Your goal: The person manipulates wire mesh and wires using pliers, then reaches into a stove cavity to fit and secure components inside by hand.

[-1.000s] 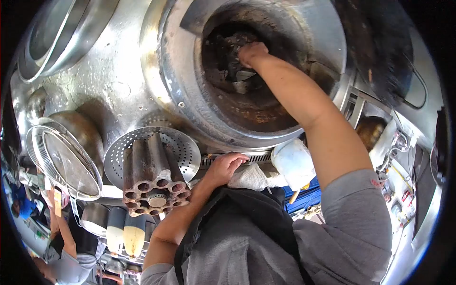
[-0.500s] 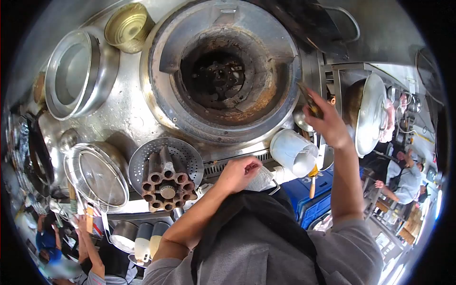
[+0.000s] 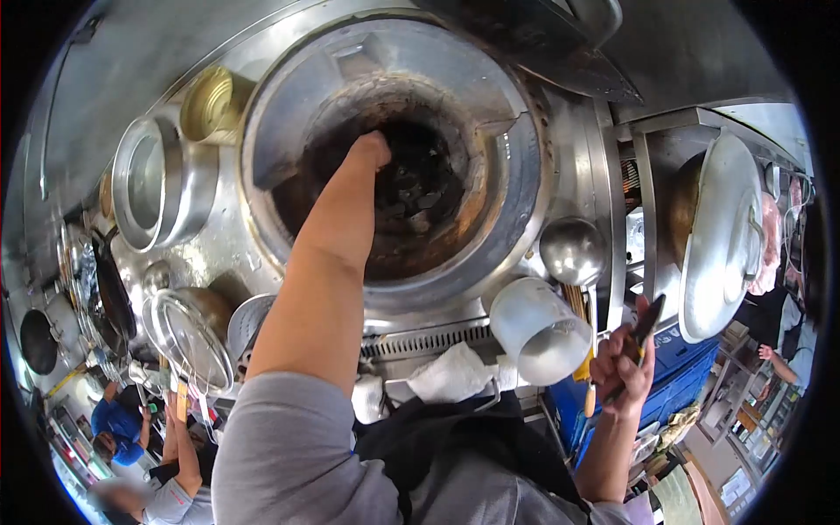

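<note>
My left arm reaches down into the round wok burner (image 3: 522, 166). My left hand (image 3: 372, 150) is low in its sooty pit, near loose dark pieces (image 3: 420, 201) at the bottom; its fingers are hidden. My right hand (image 3: 623, 367) is raised at the right, beyond the white plastic jug (image 3: 516, 319). Its fingers are closed round a slim dark hand tool (image 3: 646, 319) with a yellow patch, whose exact kind I cannot make out. A steel ladle (image 3: 573, 251) lies between the burner and this hand.
At the left stand a gold-coloured can (image 3: 210, 105), steel pots (image 3: 188, 188) and a wire strainer (image 3: 188, 337). A perforated strainer (image 3: 247, 325) is mostly behind my left arm. A white cloth (image 3: 451, 374) lies at the front edge. Co-workers (image 3: 122, 429) stand at both sides.
My left hand has gone from the counter's front edge into the burner pit. My right hand has moved down from beside the burner rim, still with the dark tool. The view has shifted.
</note>
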### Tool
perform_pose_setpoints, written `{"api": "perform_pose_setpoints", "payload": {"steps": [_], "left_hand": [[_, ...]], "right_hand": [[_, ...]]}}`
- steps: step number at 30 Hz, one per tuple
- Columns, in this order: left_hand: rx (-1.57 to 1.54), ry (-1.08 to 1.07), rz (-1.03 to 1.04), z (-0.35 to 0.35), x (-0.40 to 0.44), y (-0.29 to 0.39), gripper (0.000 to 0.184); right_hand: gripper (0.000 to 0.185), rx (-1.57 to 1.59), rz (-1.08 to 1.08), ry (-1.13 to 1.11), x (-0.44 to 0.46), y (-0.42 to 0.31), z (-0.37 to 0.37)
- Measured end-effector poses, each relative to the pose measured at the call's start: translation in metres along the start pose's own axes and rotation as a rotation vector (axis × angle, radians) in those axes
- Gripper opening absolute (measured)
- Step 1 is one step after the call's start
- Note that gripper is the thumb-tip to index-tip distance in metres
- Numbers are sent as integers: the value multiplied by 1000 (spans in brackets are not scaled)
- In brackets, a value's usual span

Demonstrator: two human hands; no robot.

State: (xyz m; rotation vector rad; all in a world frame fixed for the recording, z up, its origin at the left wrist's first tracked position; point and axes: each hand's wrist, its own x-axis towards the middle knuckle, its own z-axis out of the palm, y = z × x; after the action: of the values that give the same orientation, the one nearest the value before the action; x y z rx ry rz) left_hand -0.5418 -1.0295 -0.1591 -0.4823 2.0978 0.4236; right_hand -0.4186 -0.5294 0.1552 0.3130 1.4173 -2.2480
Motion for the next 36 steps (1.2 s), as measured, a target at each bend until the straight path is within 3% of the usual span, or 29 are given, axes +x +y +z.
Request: {"api": "perform_pose_setpoints", "payload": {"steps": [2,5,8,14,21,24,27,29,33,35,36], "left_hand": [[-312,-11,-110,19,13,-3,19],[-422,-148,-187,61,69,-20,18],[-575,-9,-209,78,68,-12,20],[-733,2,-310,70,55,-3,13],[-693,-21,-274,66,51,-1,8],[-602,24,-278,69,48,2,17],[-560,22,-139,74,59,-8,15],[-241,6,-99,78,69,-13,29],[-237,91,-124,77,60,-6,37],[72,155,75,75,59,-3,41],[72,159,77,75,57,-3,41]], "right_hand": [[96,61,-10,44,-2,0,-13],[98,95,-1,41,-3,1,-37],[99,75,-7,54,5,2,-45],[98,121,59,110,21,12,-53],[101,116,23,113,34,16,-58],[101,147,35,125,38,17,-59],[98,162,55,73,40,21,-65],[97,173,61,77,41,24,-65],[95,187,66,71,42,27,-63],[95,193,61,66,43,28,-63],[95,196,58,65,43,28,-63]]}}
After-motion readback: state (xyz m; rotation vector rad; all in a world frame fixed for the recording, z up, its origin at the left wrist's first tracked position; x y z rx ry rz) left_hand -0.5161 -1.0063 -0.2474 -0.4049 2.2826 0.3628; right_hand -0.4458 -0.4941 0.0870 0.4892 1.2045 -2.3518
